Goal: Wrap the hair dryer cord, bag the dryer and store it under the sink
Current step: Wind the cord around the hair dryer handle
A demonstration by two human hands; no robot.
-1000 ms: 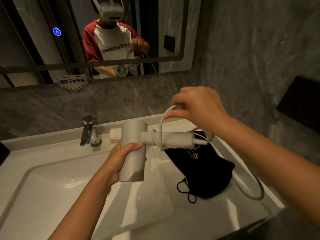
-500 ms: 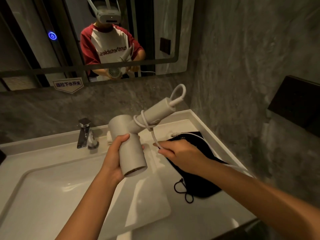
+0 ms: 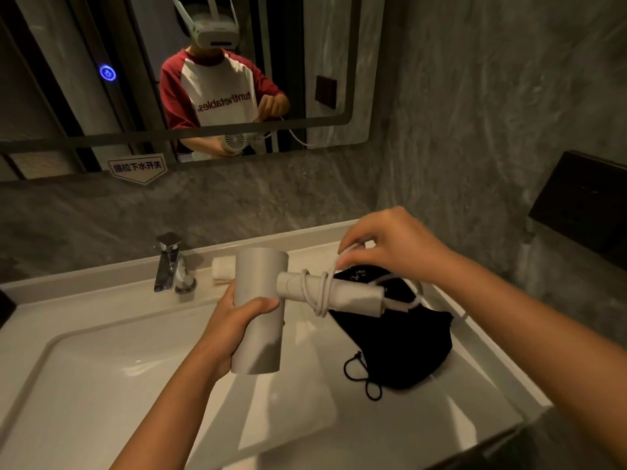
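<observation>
My left hand (image 3: 234, 320) grips the barrel of a pale grey hair dryer (image 3: 259, 310), held above the white sink (image 3: 84, 374). Its handle points right and lies level. The white cord (image 3: 320, 293) loops a few times around the handle. Above the handle's far end, my right hand (image 3: 390, 247) pinches the cord. A black drawstring bag (image 3: 403, 347) lies flat on the counter under the handle, its drawstring toward me. The rest of the cord trails off behind my right arm.
A chrome faucet (image 3: 171, 264) stands at the back of the basin, with a small rolled white towel (image 3: 222, 269) beside it. A mirror (image 3: 322, 62) hangs on the grey wall. A dark box (image 3: 583, 201) is mounted on the right wall.
The dryer's handle has swung down from tilted-up to level. My right hand has risen from below the handle to above it, carrying the cord; more turns now sit on the handle.
</observation>
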